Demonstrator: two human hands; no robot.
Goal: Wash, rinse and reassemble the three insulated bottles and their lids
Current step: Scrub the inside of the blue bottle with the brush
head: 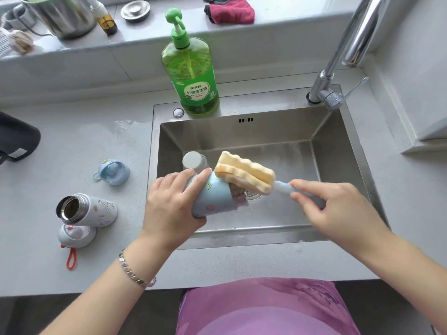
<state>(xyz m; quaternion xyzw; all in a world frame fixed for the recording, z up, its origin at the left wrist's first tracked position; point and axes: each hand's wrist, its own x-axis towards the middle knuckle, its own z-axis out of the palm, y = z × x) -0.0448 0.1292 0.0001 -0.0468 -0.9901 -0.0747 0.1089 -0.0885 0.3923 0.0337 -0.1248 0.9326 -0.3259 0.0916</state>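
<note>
Left grip (174,204) curled rnd smooth blue bottle (215,197); right grip (338,209) pinches sponge brush (244,174) handle, ribbed yellow foam btwn grips.

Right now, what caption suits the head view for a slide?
Left hand holds blue bottle over sink; right hand holds sponge brush at its mouth.

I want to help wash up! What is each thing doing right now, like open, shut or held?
blue bottle, lid off, tilted, gripped by left hand
sponge brush, outside bottle's mouth, held by right hand
white bottle, lid off, on counter
blue lid, off, on counter
tap, not running
</note>
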